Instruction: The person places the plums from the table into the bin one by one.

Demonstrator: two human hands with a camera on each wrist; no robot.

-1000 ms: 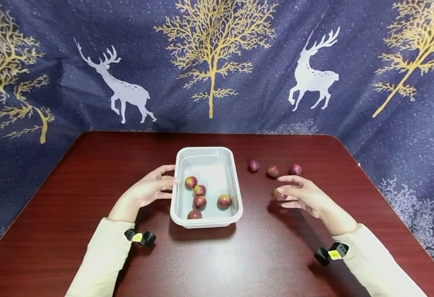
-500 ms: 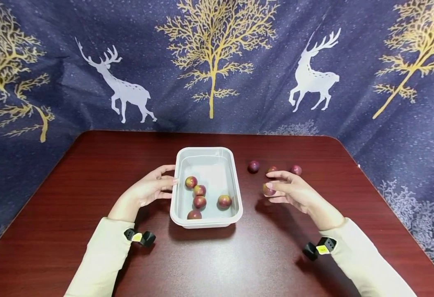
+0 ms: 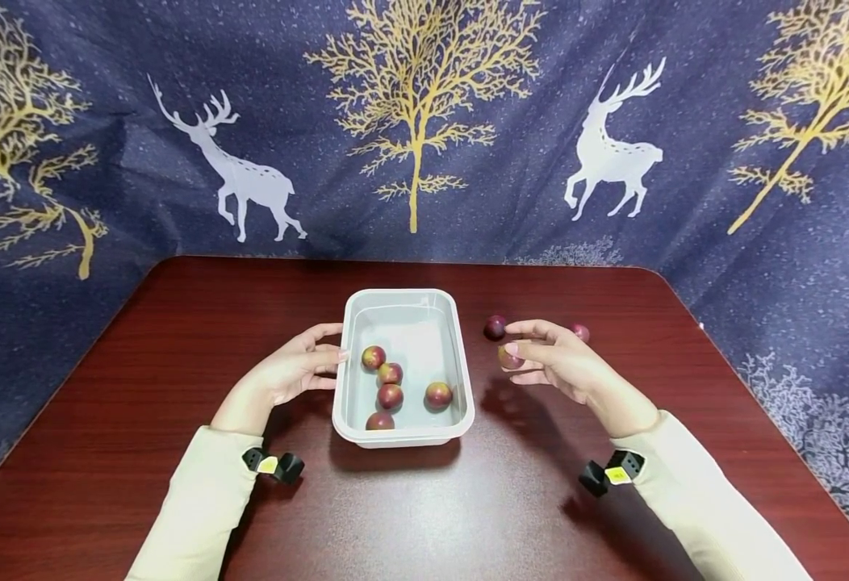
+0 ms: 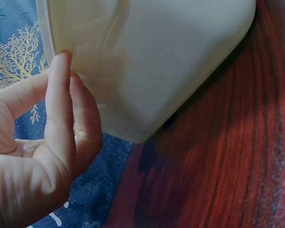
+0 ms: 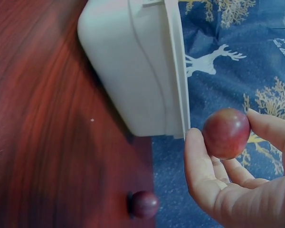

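Observation:
A white plastic container (image 3: 401, 440) stands mid-table with several red-and-yellow plums (image 3: 390, 396) in it. My left hand (image 3: 295, 365) holds its left rim, thumb at the edge and fingers along the outer side; the left wrist view shows this hand (image 4: 52, 128) against the rim. My right hand (image 3: 558, 363) pinches a plum (image 5: 226, 133) between thumb and fingertips, raised above the table to the right of the container. Behind those fingers, a dark plum (image 3: 495, 327) lies on the table. Another plum (image 3: 580, 332) shows partly past the knuckles.
The dark red wooden table (image 3: 177, 323) reaches back to a blue cloth (image 3: 468, 218) printed with deer and trees. A small black device (image 3: 273, 466) is strapped to the left wrist, and a similar device (image 3: 613, 473) to the right one.
My right hand has moved left and slightly back with the plum, closer to the container. It now covers one plum on the table. The left hand and container have stayed in place.

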